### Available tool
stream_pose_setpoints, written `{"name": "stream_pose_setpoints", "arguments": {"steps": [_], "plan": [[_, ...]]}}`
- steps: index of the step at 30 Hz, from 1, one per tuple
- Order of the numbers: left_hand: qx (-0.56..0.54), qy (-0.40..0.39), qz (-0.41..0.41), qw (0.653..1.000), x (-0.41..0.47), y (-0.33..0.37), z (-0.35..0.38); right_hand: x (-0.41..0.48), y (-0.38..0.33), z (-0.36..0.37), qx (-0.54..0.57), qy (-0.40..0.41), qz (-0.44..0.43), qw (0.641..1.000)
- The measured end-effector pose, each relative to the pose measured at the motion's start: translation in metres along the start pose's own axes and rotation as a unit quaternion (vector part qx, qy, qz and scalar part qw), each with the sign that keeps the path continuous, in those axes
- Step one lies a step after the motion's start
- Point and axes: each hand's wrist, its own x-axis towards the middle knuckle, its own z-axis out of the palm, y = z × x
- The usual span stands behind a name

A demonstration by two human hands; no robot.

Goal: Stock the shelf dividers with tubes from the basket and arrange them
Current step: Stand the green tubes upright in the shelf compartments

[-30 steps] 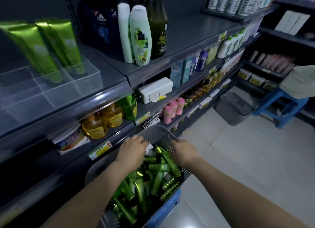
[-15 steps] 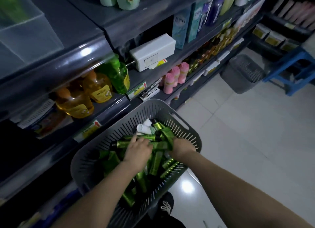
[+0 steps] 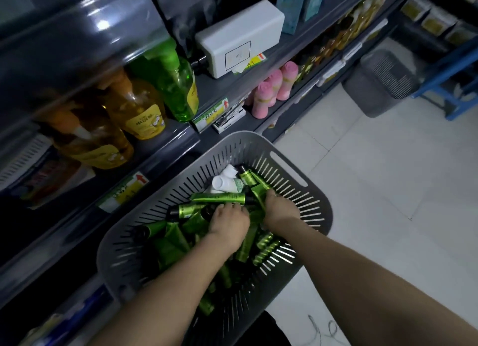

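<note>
Reaching into the grey basket (image 3: pixel 240 141) with both hands. The basket sits close against the front edge of the lower shelf (image 3: pixel 165 149), with the pale tiled floor (image 3: pixel 375 190) to its right.

Contents: a loose pile of green tubes (image 3: pixel 173 239) with dark caps, lying crosswise and slanted over one another and filling the basket from the near wall to the far wall. Two white tubes (image 3: pixel 225 183) lie at the far end of the pile.

Left hand (image 3: pixel 229 225): palm down at the middle of the pile, fingers curled down among the tubes, with the fingertips just under a long tube (image 3: pixel 219 198) that lies crosswise. Whether the fingers close on anything cannot be told.

Right hand (image 3: pixel 280 211): beside the basket's right wall, close to the left hand, with the fingers wrapped round a slanted tube (image 3: pixel 258 190) that sticks out toward the far end.

On the shelf above the basket stand yellow bottles (image 3: pixel 134 113) and a green bottle (image 3: pixel 178 87), all at the front edge. One level up there is a white box (image 3: pixel 240 38). Pink bottles (image 3: pixel 274 87) stand further along the shelves. A second grey basket (image 3: pixel 380 84) stands on the floor at the far right, next to a blue stool (image 3: pixel 452 87).
</note>
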Motion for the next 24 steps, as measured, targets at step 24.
{"name": "stream_pose_setpoints", "arguments": {"steps": [24], "plan": [[-0.709,-0.009,-0.096,0.698,-0.169,-0.097,-0.045,-0.115,-0.057,-0.116,0.496,-0.006,-0.227,0.838]]}}
